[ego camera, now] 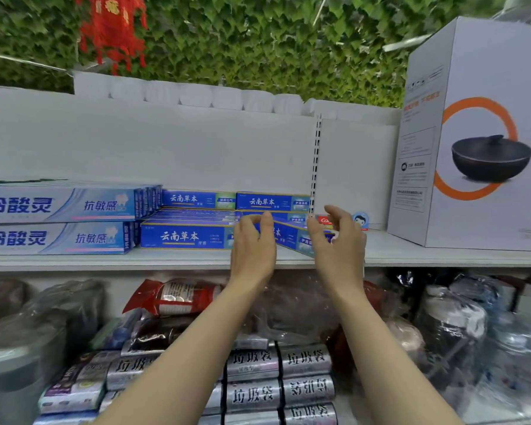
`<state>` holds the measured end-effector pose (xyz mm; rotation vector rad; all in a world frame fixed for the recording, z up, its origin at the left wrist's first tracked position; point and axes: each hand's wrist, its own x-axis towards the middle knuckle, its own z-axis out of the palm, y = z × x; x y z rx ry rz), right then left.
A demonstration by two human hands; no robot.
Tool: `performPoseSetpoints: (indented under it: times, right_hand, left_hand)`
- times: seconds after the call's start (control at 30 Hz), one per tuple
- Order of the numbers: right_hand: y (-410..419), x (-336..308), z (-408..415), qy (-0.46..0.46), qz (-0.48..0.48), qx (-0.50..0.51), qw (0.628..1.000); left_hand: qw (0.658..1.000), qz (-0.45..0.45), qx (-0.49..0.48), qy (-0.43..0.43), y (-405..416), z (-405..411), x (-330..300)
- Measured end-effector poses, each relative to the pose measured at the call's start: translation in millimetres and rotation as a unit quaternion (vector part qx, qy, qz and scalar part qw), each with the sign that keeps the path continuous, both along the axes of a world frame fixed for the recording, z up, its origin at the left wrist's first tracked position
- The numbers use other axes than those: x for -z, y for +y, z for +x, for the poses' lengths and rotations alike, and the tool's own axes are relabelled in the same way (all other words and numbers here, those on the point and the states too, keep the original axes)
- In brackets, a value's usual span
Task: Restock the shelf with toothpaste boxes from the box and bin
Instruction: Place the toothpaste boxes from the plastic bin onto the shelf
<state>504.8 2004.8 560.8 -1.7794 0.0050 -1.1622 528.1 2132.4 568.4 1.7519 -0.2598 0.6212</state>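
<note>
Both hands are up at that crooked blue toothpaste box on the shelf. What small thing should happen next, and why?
Probably nudge the tilted blue box square. It sits askew between the left hand and right hand, while the neighbouring blue boxes lie flush with the shelf edge. Neither hand clearly grips it.

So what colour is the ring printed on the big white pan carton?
Orange ring, clearest in the head view.

Pale blue boxes [56,205] at the shelf's left end read 冷酸灵 抗敏感; dark blue boxes [183,236] beside them read 云南草本; silver rolls [252,363] below read 垃圾袋.
</note>
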Motion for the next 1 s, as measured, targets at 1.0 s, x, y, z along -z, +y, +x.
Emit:
performPoseSetpoints:
  times: [1.0]
  right_hand:
    - [23.4,-21.5,-1.7,-0.004,0.071,-0.162,0.984]
  left_hand:
    - [0.951,-0.005,-0.190,-0.244,51.8,-15.3,30.4]
